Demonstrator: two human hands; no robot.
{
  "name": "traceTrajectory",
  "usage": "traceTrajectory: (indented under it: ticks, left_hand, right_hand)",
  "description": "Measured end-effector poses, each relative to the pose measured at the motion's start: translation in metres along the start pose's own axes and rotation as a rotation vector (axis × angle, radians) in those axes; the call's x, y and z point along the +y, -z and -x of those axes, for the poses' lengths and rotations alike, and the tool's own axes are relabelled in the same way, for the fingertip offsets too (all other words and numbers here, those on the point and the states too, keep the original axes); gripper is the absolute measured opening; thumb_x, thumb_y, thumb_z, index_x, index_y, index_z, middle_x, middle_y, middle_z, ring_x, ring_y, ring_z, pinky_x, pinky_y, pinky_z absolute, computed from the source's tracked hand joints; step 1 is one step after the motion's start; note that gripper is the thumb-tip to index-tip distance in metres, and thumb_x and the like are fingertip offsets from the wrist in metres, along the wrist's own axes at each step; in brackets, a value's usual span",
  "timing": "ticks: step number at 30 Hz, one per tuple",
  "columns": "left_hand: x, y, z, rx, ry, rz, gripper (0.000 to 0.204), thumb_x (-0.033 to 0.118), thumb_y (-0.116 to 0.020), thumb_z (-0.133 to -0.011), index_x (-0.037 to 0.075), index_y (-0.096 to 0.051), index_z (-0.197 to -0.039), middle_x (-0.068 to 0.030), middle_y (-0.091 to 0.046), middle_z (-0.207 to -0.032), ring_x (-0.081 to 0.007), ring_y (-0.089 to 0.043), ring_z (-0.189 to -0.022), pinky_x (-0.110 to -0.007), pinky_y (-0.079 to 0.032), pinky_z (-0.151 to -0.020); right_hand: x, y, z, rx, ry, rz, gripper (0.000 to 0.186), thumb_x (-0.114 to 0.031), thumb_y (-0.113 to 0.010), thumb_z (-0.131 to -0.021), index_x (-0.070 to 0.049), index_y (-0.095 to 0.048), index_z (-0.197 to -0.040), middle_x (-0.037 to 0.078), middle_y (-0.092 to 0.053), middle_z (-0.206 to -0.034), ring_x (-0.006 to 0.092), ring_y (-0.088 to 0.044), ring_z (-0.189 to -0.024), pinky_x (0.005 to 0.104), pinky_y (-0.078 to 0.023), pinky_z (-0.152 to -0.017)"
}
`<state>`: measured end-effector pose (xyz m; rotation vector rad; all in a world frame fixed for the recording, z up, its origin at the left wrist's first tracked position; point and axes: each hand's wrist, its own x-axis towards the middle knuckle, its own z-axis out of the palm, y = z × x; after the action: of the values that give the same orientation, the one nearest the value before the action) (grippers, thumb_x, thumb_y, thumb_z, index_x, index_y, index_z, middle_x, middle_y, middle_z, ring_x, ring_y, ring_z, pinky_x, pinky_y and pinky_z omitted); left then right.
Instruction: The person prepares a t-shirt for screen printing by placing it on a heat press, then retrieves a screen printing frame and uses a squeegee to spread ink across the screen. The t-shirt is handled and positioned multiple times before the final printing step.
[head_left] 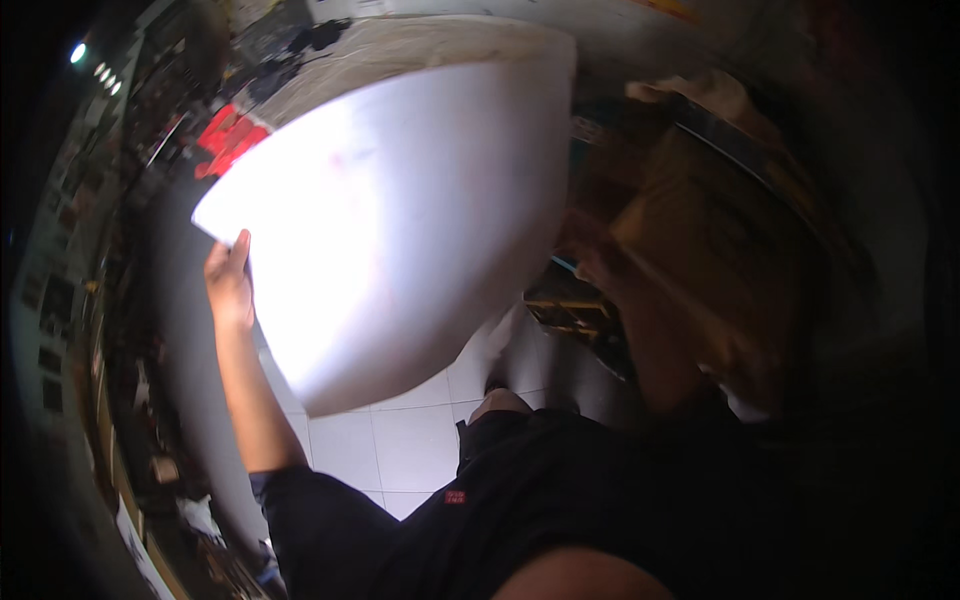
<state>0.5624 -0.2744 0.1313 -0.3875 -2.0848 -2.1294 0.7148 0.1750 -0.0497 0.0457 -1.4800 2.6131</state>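
A large white sheet (430, 200), curved and brightly lit on its left half, hangs in front of me. My left hand (230, 275) is closed on its left edge, the thumb lying on the near face and the other fingers partly hidden. In deep shadow beside the sheet's right edge is my right hand (592, 250), with its forearm rising from the lower right. Its fingers are too dark and blurred to make out, so whether it grips the sheet does not show.
Crumpled clear plastic wrap (400, 48) lies beyond the sheet, with a red item (230, 138) to its left. Brown cardboard (700, 220) stands at the right. Light floor tiles (405, 440) show below; cluttered shelving (120, 330) lines the left side.
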Motion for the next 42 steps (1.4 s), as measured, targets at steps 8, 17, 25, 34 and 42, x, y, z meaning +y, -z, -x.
traceTrajectory:
  ticks: [8,17,25,34,42]
  left_hand:
    - [-0.099,0.026,0.014,-0.213,0.214,-0.379,0.029,0.012,-0.055,-0.087,-0.006,-0.055,-0.110,-0.0077,-0.060,-0.099,-0.0126,-0.055,-0.090,-0.024,-0.042,-0.080]
    - [-0.170,-0.078,0.025,-0.693,0.472,0.146,0.031,0.012,-0.055,-0.086,-0.004,-0.051,-0.113,-0.0078,-0.058,-0.103,-0.0145,-0.056,-0.091,-0.027,-0.044,-0.079]
    - [-0.181,-0.206,0.089,-1.047,0.558,0.247,0.026,0.005,-0.056,-0.083,-0.002,-0.053,-0.107,-0.0087,-0.060,-0.099,-0.0148,-0.058,-0.088,-0.028,-0.046,-0.077]
    - [-0.143,-0.407,0.095,-0.946,0.293,0.025,0.022,0.006,-0.060,-0.078,-0.002,-0.060,-0.098,-0.0060,-0.062,-0.084,-0.0136,-0.058,-0.071,-0.025,-0.047,-0.064]
    - [-0.162,-0.565,0.036,-0.924,0.221,-0.278,0.030,0.020,-0.067,-0.074,0.001,-0.062,-0.095,-0.0074,-0.062,-0.083,-0.0167,-0.058,-0.069,-0.030,-0.047,-0.062]
  right_hand:
    - [0.028,-0.057,0.135,0.542,-0.150,0.434,0.024,-0.027,-0.060,-0.083,-0.004,-0.063,-0.090,0.003,-0.061,-0.075,0.0101,-0.056,-0.067,0.0257,-0.046,-0.062]
    - [0.046,-0.078,0.261,1.087,0.110,0.394,0.017,-0.015,-0.057,-0.086,0.000,-0.062,-0.094,0.004,-0.062,-0.082,0.0088,-0.057,-0.073,0.0211,-0.045,-0.063]
    - [-0.005,-0.037,0.334,1.345,0.267,0.204,0.019,-0.014,-0.055,-0.086,0.001,-0.059,-0.098,0.001,-0.058,-0.083,0.0067,-0.053,-0.067,0.0206,-0.044,-0.060]
    - [-0.075,0.109,0.365,1.303,0.212,0.482,0.026,-0.024,-0.054,-0.087,0.000,-0.060,-0.095,-0.002,-0.054,-0.071,0.0068,-0.050,-0.062,0.0232,-0.042,-0.057]
    - [-0.169,0.245,0.317,1.182,0.139,0.370,0.030,-0.025,-0.058,-0.083,0.001,-0.058,-0.098,0.005,-0.057,-0.083,0.0141,-0.054,-0.072,0.0303,-0.045,-0.065]
